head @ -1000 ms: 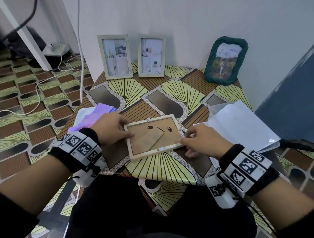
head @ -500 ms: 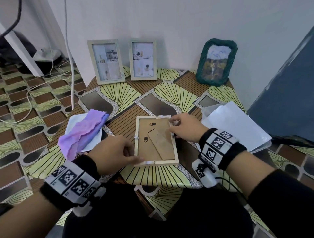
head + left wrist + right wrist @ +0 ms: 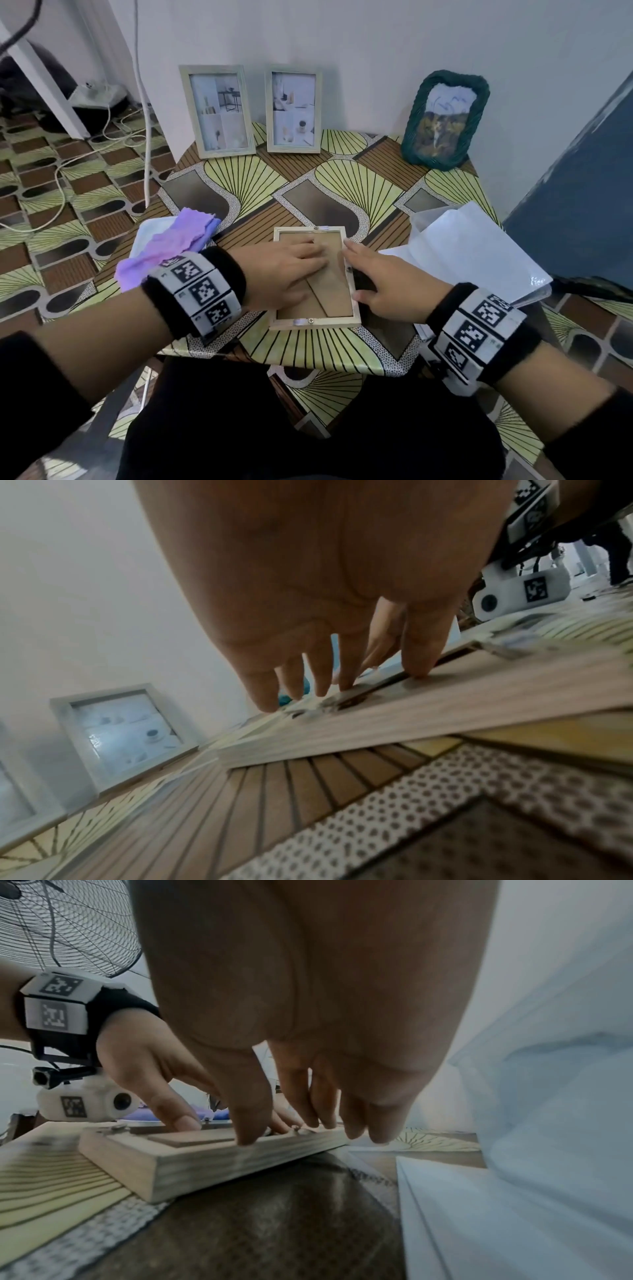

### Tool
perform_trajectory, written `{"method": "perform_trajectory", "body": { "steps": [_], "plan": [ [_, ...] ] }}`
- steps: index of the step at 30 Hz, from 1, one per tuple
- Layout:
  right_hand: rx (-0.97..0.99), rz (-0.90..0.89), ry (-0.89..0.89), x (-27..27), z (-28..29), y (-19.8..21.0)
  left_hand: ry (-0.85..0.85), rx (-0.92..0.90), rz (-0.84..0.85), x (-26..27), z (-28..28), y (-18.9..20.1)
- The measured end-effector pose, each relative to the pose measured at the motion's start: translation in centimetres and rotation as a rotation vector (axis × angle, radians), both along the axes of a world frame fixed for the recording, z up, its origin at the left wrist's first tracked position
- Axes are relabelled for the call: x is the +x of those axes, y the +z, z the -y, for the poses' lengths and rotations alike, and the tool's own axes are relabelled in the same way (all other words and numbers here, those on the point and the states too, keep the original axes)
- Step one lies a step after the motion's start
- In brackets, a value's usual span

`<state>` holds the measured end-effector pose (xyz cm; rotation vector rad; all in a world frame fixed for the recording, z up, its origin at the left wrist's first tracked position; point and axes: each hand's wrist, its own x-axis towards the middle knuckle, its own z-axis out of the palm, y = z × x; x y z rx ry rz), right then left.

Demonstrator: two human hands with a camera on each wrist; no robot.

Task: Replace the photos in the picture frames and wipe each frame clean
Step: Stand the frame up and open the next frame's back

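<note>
Face down on the desk (image 3: 342, 192), near its front edge, lies the pale wooden frame (image 3: 317, 321), brown backing board up. The left hand (image 3: 284, 270) lies flat across that backing, fingers (image 3: 423, 653) straight and spread, tips pressing the board, so this grip is wide open and clasps nothing. The right hand (image 3: 380, 281) comes in from the other side, fingers (image 3: 250, 1118) extended, thumb tip on the frame's right rail and the rest reaching along that edge; a loose, open grip, touching but not closing round the wood. To the left, a purple cloth (image 3: 168, 243) sits on a white sheet, close by the left wrist. To the right, a stack of white papers (image 3: 472, 250). At the back, leaning on the wall, two pale frames (image 3: 217, 111) and a green woven frame (image 3: 445, 120) stand upright
</note>
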<state>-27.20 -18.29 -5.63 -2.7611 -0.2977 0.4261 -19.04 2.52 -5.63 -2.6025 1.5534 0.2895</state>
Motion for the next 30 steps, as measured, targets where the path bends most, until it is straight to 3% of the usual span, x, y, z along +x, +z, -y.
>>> {"method": "perform_trajectory", "body": {
  "steps": [6,14,22,30],
  "plan": [
    [-0.035,-0.099,0.018,0.3,0.3,-0.7,-0.012,0.057,-0.129,1.1,0.1,-0.1],
    [0.017,-0.137,0.015,0.5,0.7,-0.1,-0.053,-0.149,-0.089,1.4,0.2,0.0],
    [0.028,-0.123,-0.007,0.7,0.5,0.0,-0.011,-0.072,0.032,0.3,0.6,-1.0],
    [0.035,-0.115,-0.036,0.3,0.5,0.5,0.05,-0.415,-0.152,-0.1,-0.7,-0.2]
  ]
}}
